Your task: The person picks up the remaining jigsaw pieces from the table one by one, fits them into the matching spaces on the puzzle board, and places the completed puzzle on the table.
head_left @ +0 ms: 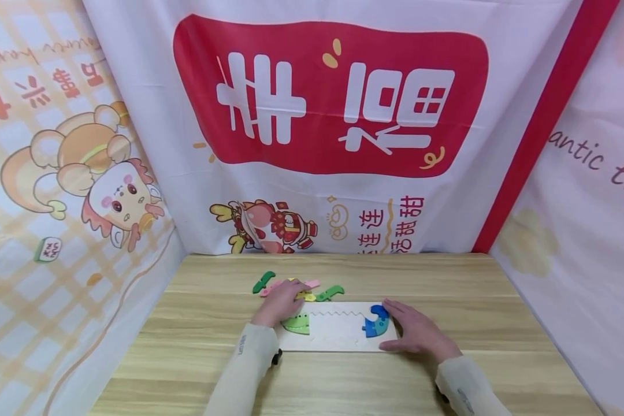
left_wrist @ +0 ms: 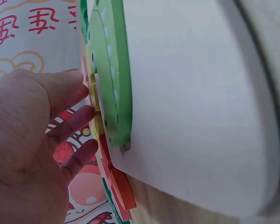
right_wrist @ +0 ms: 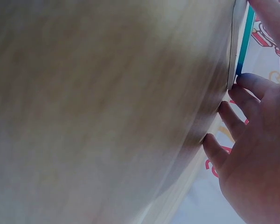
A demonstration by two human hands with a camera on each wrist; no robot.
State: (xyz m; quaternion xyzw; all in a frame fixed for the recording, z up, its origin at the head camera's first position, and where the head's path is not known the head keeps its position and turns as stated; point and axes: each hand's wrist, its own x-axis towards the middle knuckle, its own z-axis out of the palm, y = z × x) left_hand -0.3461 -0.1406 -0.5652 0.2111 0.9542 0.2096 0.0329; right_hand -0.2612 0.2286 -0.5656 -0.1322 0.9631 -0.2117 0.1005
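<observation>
A white puzzle board (head_left: 338,330) lies flat on the table. A light green crocodile-head piece (head_left: 296,325) sits in its left end, with joined blue pieces (head_left: 377,325) at the right. My left hand (head_left: 282,301) is over the loose pieces behind the board's left part. In the left wrist view its fingertips reach the edge of a yellow piece (left_wrist: 94,93), beside the green head piece (left_wrist: 113,70); no grip shows. Around the board's right end spreads my right hand (head_left: 415,329), fingers by the blue pieces and thumb at the near edge.
Behind the board lie a dark green piece (head_left: 263,282), a pink piece (head_left: 313,283) and a mid-green piece (head_left: 330,293). A red-orange piece (left_wrist: 121,187) shows in the left wrist view. Printed cloths (head_left: 327,202) hang at the wood-grain table's (head_left: 208,375) back and sides.
</observation>
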